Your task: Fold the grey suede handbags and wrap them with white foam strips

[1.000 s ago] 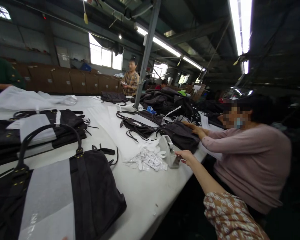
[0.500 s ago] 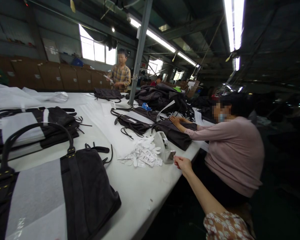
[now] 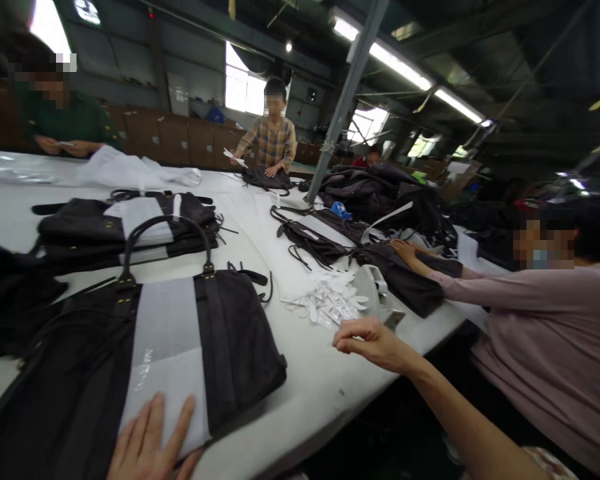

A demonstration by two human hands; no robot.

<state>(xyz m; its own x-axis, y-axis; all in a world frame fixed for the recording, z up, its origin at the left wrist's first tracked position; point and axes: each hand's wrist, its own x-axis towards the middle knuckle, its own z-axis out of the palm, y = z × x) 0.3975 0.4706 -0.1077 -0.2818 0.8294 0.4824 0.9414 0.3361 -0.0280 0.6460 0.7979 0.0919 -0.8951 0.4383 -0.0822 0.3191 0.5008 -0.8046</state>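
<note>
In front of me a dark handbag [image 3: 240, 333] lies flat on the table, with a white paper band [image 3: 170, 333] wrapped round its middle. My left hand [image 3: 150, 440] rests on the lower part of that band, fingers spread. Over the table to the right, my right hand [image 3: 367, 340] is closed with fingertips pinched; whatever they hold, if anything, is too small to make out. Just behind it stands a pale tape dispenser [image 3: 373, 293]. Next to the dispenser lies a loose heap of white tags and small packets [image 3: 330, 300].
More banded dark bags [image 3: 90, 230] lie stacked at the left. A co-worker in a pink top [image 3: 545, 333] has hands on a dark bag [image 3: 405, 273] at the right. A metal post [image 3: 343, 107] rises beyond the table [image 3: 290, 413]. Two other people stand across it.
My right hand has drawn back from the tape dispenser, towards me. My left hand has come into view on the paper band. The view has swung to the left.
</note>
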